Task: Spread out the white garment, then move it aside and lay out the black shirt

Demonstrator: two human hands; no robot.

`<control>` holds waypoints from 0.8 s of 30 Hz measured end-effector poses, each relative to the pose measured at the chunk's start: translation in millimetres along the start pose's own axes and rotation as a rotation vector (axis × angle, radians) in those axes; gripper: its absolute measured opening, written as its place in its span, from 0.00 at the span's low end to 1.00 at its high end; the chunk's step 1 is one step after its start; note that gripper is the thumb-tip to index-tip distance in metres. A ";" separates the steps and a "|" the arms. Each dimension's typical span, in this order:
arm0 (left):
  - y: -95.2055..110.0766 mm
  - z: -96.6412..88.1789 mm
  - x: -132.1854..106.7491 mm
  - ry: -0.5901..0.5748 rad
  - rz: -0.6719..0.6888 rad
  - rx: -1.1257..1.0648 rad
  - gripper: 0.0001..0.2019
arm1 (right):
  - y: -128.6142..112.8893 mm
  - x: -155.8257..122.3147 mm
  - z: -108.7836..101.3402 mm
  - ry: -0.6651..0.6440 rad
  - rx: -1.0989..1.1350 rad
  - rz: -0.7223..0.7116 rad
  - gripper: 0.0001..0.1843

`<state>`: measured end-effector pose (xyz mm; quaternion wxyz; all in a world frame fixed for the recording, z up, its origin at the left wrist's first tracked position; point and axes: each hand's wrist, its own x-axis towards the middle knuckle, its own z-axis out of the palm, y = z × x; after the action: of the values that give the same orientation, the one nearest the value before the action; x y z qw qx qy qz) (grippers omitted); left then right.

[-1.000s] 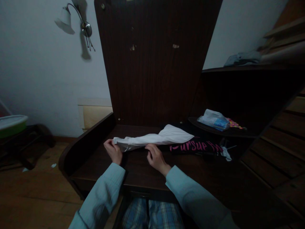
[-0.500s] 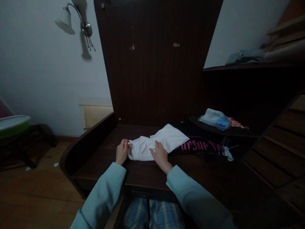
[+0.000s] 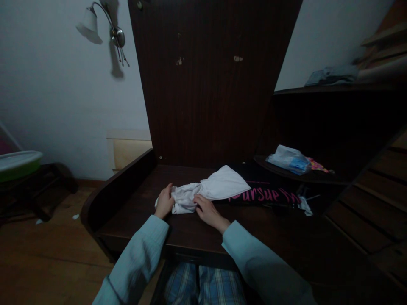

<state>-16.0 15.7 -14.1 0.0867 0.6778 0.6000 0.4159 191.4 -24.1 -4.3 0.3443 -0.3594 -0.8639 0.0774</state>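
Observation:
A white cloth [image 3: 219, 187] lies bunched on the dark wooden desk [image 3: 190, 231]. My left hand [image 3: 164, 202] grips the cloth's crumpled left end. My right hand [image 3: 207, 209] pinches its lower edge near the middle. The cloth's right part spreads flat over a black garment with pink lettering [image 3: 267, 195]. Both arms wear light blue sleeves.
A plastic-wrapped packet [image 3: 288, 159] rests on a low shelf at the right. A tall dark wood panel [image 3: 210, 80] rises behind the desk. A wall lamp [image 3: 104, 27] hangs at upper left, a green-rimmed tub [image 3: 17, 163] stands at far left, and folded clothes [image 3: 330, 76] lie on a high shelf.
The cloth was stretched long between my hands, then gathered inward. Both hands have moved closer together and the left part is now crumpled.

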 end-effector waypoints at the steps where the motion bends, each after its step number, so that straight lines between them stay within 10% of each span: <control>1: -0.1 0.0 -0.2 -0.032 0.033 -0.007 0.23 | -0.5 -0.2 0.4 -0.019 0.029 -0.037 0.18; 7: 8.7 -2.7 -0.8 -0.209 0.150 -0.039 0.08 | -1.1 1.4 1.9 -0.006 0.093 0.001 0.17; 15: 23.4 -11.8 -6.7 -0.230 -0.039 -0.023 0.04 | 12.5 3.6 -4.7 0.495 -0.161 0.367 0.21; 19: 28.7 -18.1 -9.3 -0.083 -0.140 0.003 0.06 | 19.1 4.1 -6.8 0.243 -0.332 0.631 0.19; 24: 15.5 -28.0 -7.9 0.300 -0.203 -0.008 0.06 | 10.9 5.9 -9.7 0.094 0.020 0.501 0.08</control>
<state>-22.7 -6.1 9.6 0.0404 0.5436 0.6700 0.5040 201.0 -13.2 1.9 0.3575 -0.5621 -0.7302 0.1521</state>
